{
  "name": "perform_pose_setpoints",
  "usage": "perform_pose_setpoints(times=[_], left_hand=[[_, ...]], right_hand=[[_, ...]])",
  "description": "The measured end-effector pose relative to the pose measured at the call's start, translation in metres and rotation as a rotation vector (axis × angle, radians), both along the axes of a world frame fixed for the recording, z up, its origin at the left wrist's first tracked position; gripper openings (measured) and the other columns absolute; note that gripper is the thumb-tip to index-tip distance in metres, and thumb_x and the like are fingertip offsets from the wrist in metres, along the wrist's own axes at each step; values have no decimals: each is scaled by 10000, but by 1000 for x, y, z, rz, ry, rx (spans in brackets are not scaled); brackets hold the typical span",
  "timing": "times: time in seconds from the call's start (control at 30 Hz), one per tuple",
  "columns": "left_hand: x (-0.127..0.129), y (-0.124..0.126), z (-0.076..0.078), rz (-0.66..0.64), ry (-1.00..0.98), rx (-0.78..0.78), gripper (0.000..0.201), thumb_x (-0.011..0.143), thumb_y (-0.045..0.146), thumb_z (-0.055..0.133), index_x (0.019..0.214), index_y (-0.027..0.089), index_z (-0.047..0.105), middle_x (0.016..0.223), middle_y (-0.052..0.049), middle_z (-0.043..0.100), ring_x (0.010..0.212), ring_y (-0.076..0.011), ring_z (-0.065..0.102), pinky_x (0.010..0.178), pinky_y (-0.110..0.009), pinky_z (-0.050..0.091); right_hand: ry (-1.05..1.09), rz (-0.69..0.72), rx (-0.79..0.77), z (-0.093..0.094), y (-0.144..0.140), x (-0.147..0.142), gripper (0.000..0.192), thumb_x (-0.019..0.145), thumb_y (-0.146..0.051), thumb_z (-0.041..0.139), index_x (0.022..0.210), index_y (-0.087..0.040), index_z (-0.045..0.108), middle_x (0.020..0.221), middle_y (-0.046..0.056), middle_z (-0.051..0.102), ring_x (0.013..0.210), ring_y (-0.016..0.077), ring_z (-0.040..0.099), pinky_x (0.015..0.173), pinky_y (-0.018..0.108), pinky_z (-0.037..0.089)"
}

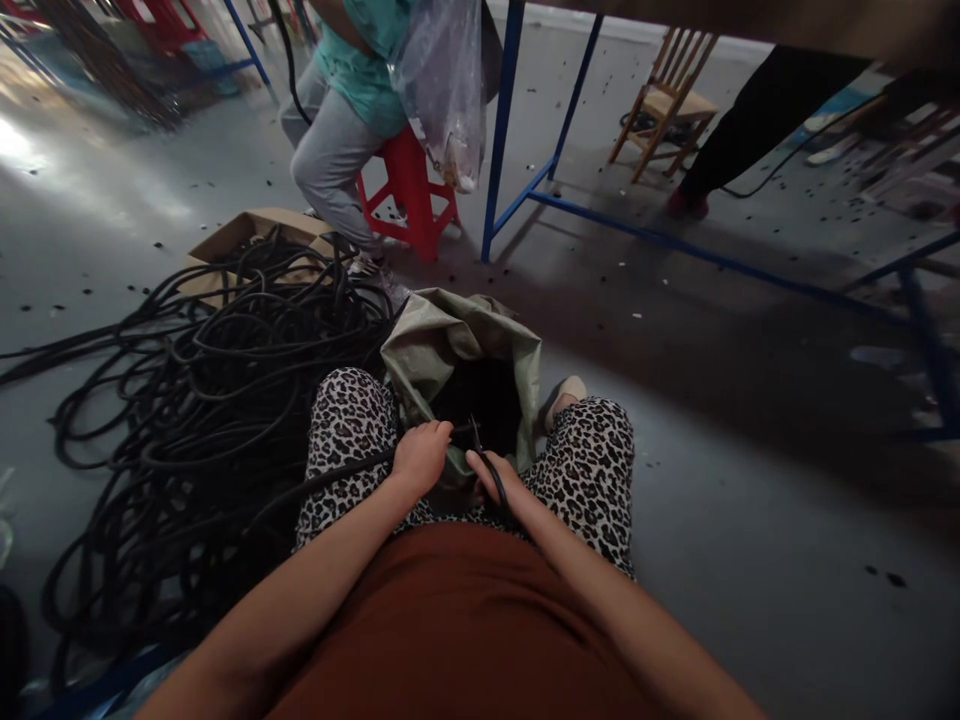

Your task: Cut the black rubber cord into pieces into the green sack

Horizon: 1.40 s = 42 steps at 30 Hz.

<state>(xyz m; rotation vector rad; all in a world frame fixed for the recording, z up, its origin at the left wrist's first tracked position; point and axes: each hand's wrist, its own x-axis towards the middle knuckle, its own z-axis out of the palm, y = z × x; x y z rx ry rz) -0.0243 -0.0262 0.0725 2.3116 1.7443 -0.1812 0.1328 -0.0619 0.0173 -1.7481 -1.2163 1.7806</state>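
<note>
Between my knees stands a grey-green woven sack [420, 345], its mouth open and its inside dark. My left hand [422, 455] is closed around a black rubber hose or cord [322, 480], whose short end sticks out over the sack's opening. The rest of that cord runs left across my thigh toward a large tangled heap of black cord [217, 370]. My right hand [495, 480] grips a pair of scissors [491, 470] with dark handles. Their blades point up, near the cord's end, over the sack; whether they touch the cord I cannot tell.
Behind the heap is a cardboard box [289, 215] with more black cord in it. A person [337, 140] sits on a red plastic stool [420, 200] ahead. A blue-framed table [501, 140] stands ahead right, with a wooden chair [667, 100] beyond. Small black bits dot the floor.
</note>
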Motion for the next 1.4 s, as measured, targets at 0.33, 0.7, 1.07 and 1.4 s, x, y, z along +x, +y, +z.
perform_pose_setpoints(times=[0.33, 0.7, 1.07, 1.4], left_hand=[[1, 1, -5, -61, -14, 33, 244, 900, 223, 392, 1075, 218, 563, 969, -62, 633, 904, -191, 593, 785, -308, 424], [4, 6, -9, -22, -61, -25, 245, 891, 235, 423, 1085, 236, 572, 980, -52, 645, 898, -178, 603, 762, -291, 429], [9, 7, -14, -19, -57, -52, 245, 882, 220, 429, 1071, 218, 585, 966, -70, 650, 897, -190, 610, 766, -300, 436], [9, 3, -17, -19, -20, -21, 236, 889, 221, 420, 1086, 213, 550, 974, -74, 650, 899, -201, 619, 788, -318, 438]], right_hand=[[28, -39, -41, 10, 1, 2, 404, 873, -560, 499, 860, -158, 531, 500, -15, 543, 394, 130, 519, 392, 218, 405], [-61, -46, -57, 13, 1, 1, 365, 922, -491, 453, 758, -167, 491, 410, -51, 456, 294, 118, 456, 296, 208, 360], [-182, -37, 48, -8, -5, 3, 400, 876, -513, 516, 682, -164, 541, 461, -12, 485, 278, 110, 426, 305, 228, 331], [-168, -12, -38, 1, -4, 4, 384, 900, -480, 482, 689, -164, 535, 416, -20, 465, 290, 139, 465, 306, 233, 355]])
